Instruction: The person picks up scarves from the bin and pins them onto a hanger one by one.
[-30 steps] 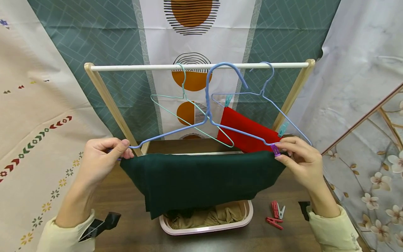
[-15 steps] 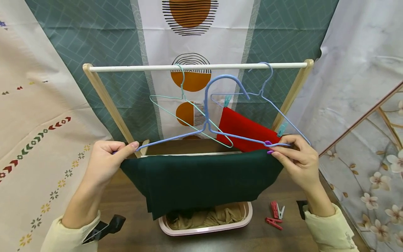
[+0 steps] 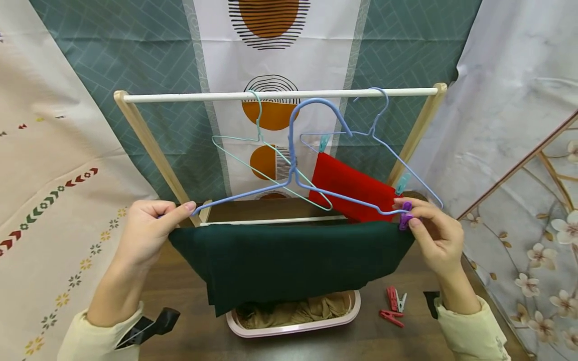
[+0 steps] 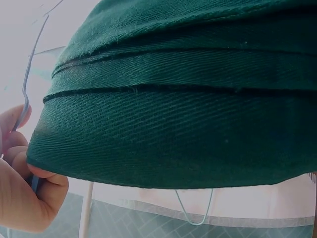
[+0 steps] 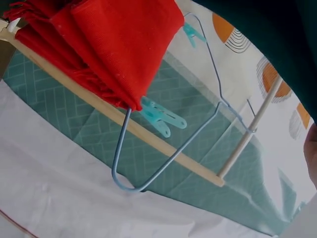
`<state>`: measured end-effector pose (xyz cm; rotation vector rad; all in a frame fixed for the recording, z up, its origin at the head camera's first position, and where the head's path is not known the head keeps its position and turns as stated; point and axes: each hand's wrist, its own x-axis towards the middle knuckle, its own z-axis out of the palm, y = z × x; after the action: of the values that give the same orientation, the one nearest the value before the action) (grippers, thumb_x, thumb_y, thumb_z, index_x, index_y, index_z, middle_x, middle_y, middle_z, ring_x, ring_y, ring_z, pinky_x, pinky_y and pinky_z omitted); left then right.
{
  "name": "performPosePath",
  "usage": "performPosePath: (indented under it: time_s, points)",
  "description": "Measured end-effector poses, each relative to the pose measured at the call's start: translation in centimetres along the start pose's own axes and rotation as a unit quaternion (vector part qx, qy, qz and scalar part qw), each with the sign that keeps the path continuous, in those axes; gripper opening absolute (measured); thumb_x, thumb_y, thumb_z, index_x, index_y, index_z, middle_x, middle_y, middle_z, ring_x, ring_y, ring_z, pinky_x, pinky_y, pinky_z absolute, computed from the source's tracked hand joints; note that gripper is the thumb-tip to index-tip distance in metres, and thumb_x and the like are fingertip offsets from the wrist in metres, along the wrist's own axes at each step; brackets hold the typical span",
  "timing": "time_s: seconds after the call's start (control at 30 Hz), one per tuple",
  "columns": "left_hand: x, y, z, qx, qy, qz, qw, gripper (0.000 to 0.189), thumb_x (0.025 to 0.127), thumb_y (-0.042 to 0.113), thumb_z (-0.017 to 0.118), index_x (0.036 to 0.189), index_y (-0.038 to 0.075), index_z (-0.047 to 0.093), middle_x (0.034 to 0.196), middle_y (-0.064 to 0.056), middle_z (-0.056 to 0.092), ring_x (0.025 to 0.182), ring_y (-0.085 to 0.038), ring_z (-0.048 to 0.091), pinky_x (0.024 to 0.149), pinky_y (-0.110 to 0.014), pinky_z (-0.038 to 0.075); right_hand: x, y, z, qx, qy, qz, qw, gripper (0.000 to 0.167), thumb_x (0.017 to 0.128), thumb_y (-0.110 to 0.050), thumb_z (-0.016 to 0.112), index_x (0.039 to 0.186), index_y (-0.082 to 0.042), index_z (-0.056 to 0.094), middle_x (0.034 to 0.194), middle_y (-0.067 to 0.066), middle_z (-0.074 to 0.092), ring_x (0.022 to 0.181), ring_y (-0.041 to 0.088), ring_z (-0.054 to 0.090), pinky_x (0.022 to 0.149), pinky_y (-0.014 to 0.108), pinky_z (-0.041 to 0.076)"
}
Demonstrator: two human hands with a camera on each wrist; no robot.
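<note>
Printed curtains [image 3: 135, 60] hang around a dark, wood-grained surface [image 3: 352, 346] low in the head view. Across the centre, green twill cloth [image 3: 298, 265] hangs in layers under a blue hanger [image 3: 291, 150], the fingers of the left hand [image 3: 151, 223] pinching its left end and those of the right hand [image 3: 438, 233] a purple clip [image 3: 404, 222] at the other. The cloth hides part of the basket [image 3: 293, 330] at lower centre, and the clip's bite is unclear.

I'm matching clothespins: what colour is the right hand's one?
The clothespin is purple; the head view shows it best.
</note>
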<state>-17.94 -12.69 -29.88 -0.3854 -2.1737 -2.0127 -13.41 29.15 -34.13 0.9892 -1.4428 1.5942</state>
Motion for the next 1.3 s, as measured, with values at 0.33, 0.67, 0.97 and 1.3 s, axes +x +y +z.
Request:
performPosePath:
  time_s: [0.33, 0.67, 0.97, 1.3]
  points:
    - [0.1, 0.2, 0.0, -0.009, 0.020, -0.005, 0.9997, 0.048, 0.082, -0.007, 0.061, 0.041, 0.003, 0.037, 0.046, -0.002, 0.019, 0.044, -0.018, 0.013, 0.040, -0.034, 0.001, -0.8, -0.4, -1.6, -0.031, 0.053, 0.026, 0.9978, 0.021, 0.085, 0.006, 0.052, 0.098, 0.023, 0.048, 0.098, 0.023, 0.063, 0.093, 0.026, 0.061, 0.083, 0.025, 0.046]
    - [0.2, 0.1, 0.1, -0.037, 0.041, 0.005, 0.9985, 0.046, 0.080, -0.010, 0.061, 0.040, 0.002, 0.041, 0.045, -0.001, 0.024, 0.044, -0.015, 0.017, 0.040, -0.032, 0.002, -6.4, -0.8, -5.9, -0.148, 0.018, 0.204, 0.9675, 0.017, 0.078, 0.028, 0.039, 0.085, 0.023, 0.054, 0.080, 0.005, 0.067, 0.073, 0.008, 0.064, 0.067, 0.014, 0.049]
    - [0.2, 0.0, 0.1, -0.031, 0.054, -0.008, 0.9981, 0.045, 0.080, -0.007, 0.063, 0.041, 0.001, 0.043, 0.044, 0.000, 0.026, 0.044, -0.015, 0.018, 0.041, -0.032, 0.003, -13.4, 2.8, -9.8, -0.374, -0.093, 0.356, 0.8514, 0.006, 0.082, 0.005, 0.061, 0.085, 0.001, 0.065, 0.071, 0.004, 0.064, 0.060, 0.003, 0.056, 0.054, 0.015, 0.044]
    - [0.2, -0.2, 0.0, -0.064, 0.067, 0.003, 0.9957, 0.039, 0.083, -0.005, 0.060, 0.045, 0.001, 0.054, 0.044, -0.001, 0.031, 0.046, -0.014, 0.027, 0.042, -0.032, 0.010, -20.5, 4.3, -12.7, -0.428, -0.205, 0.478, 0.7392, 0.005, 0.080, -0.008, 0.067, 0.083, -0.004, 0.066, 0.070, -0.003, 0.059, 0.060, 0.003, 0.048, 0.053, 0.024, 0.041]
